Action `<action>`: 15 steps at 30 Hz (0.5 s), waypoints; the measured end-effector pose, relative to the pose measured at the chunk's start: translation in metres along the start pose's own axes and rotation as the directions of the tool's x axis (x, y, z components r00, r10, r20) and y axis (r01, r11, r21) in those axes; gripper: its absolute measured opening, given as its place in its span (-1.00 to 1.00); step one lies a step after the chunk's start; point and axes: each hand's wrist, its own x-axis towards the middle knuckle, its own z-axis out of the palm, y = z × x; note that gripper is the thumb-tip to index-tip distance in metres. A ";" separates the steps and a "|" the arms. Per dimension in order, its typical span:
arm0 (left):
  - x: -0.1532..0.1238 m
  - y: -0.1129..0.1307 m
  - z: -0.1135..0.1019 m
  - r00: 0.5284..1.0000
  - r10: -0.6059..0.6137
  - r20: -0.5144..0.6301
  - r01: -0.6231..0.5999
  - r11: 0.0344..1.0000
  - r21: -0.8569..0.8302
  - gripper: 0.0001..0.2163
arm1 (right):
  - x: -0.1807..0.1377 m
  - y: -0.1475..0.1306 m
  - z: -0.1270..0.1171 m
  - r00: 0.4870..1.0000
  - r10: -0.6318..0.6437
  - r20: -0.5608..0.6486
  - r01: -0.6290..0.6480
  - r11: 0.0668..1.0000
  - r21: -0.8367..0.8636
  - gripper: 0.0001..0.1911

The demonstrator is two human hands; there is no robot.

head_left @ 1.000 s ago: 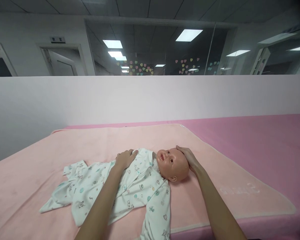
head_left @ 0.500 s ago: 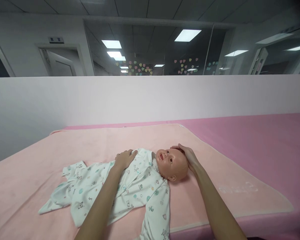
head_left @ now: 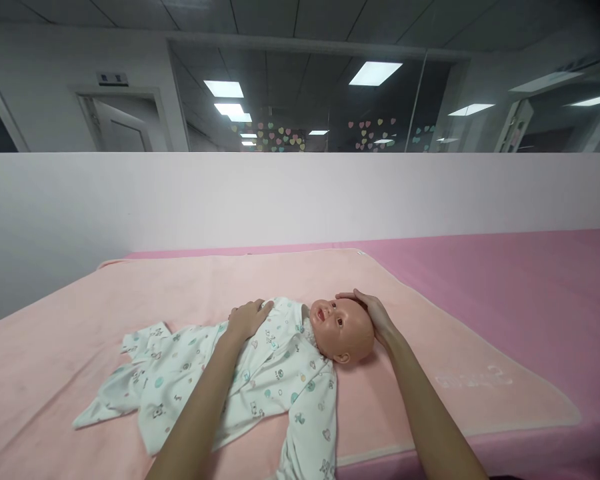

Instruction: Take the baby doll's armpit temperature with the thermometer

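In the head view, the doll [head_left: 343,333] lay on its back on the peach blanket [head_left: 180,287], its head toward the right and its suit [head_left: 267,383] stretching left. The blanket was spread over a pink cover [head_left: 520,300], probably to give the doll a soft, clean layer to lie on.

The left hand [head_left: 249,320] rested palm down on the chest, fingers loosely extended and gripping nothing visible; the flat contact seemed meant to steady the body without pressing on one spot. The right hand [head_left: 373,312] was cupped wide around the crown, its fingers along the far side, perhaps because a rounded head would roll easily. Whether its palm bore any weight, I could not tell.

The near sleeve [head_left: 313,413] hung toward the viewer, clear of both forearms; the far one was mostly hidden. The suit's legs lay flat and creased, as though little filled them. Behind stood a low white wall [head_left: 300,193], apart from the doll.
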 end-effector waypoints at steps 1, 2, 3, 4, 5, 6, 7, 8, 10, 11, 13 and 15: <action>0.000 0.000 0.000 1.000 0.001 -0.001 -0.001 1.000 0.000 -0.45 | 0.000 0.000 0.000 1.000 -0.009 -0.021 0.009 1.000 0.013 -0.63; 0.000 0.000 0.000 1.000 0.001 -0.002 -0.001 1.000 0.000 -0.45 | 0.000 0.000 0.001 0.999 -0.013 -0.032 0.013 1.000 0.020 -0.64; 0.000 0.001 0.000 1.000 0.001 -0.002 -0.001 1.000 0.000 -0.45 | 0.000 0.000 0.001 0.999 -0.010 -0.035 0.011 1.000 0.018 -0.65; 0.000 0.001 0.000 1.000 0.000 -0.003 0.000 1.000 0.000 -0.45 | 0.001 0.001 0.001 0.999 0.001 -0.032 -0.001 1.000 0.004 -0.66; -0.001 0.001 0.000 1.000 -0.001 -0.004 0.001 1.000 -0.001 -0.45 | 0.001 0.002 0.000 1.000 0.018 -0.024 -0.019 1.000 -0.015 -0.66; -0.001 0.001 -0.001 1.000 -0.002 -0.004 0.002 1.000 -0.002 -0.46 | 0.001 0.003 0.000 0.999 0.036 -0.012 -0.037 0.999 -0.035 -0.65; -0.001 0.001 -0.001 1.000 -0.003 -0.005 0.003 1.000 -0.002 -0.46 | 0.002 0.004 -0.001 0.999 0.052 0.000 -0.052 0.997 -0.049 -0.65; -0.001 0.001 -0.001 1.000 -0.004 -0.005 0.004 1.000 -0.003 -0.46 | 0.002 0.005 -0.001 0.998 0.063 0.009 -0.063 0.996 -0.057 -0.64; -0.001 0.001 -0.001 1.000 -0.004 -0.006 0.004 1.000 -0.004 -0.46 | 0.002 0.006 -0.002 0.997 0.070 0.025 -0.069 0.996 -0.054 -0.63; -0.001 0.001 -0.001 1.000 -0.004 -0.005 0.004 1.000 -0.004 -0.46 | 0.003 0.006 -0.002 0.997 0.067 0.027 -0.066 0.997 -0.049 -0.63; -0.002 0.001 -0.001 1.000 -0.004 -0.004 0.004 1.000 -0.002 -0.46 | 0.003 0.006 -0.003 0.998 0.059 0.025 -0.059 0.998 -0.030 -0.64; -0.002 0.002 -0.001 1.000 -0.004 -0.002 0.004 1.000 0.001 -0.45 | 0.004 0.005 -0.003 0.999 0.043 0.010 -0.043 0.999 0.000 -0.66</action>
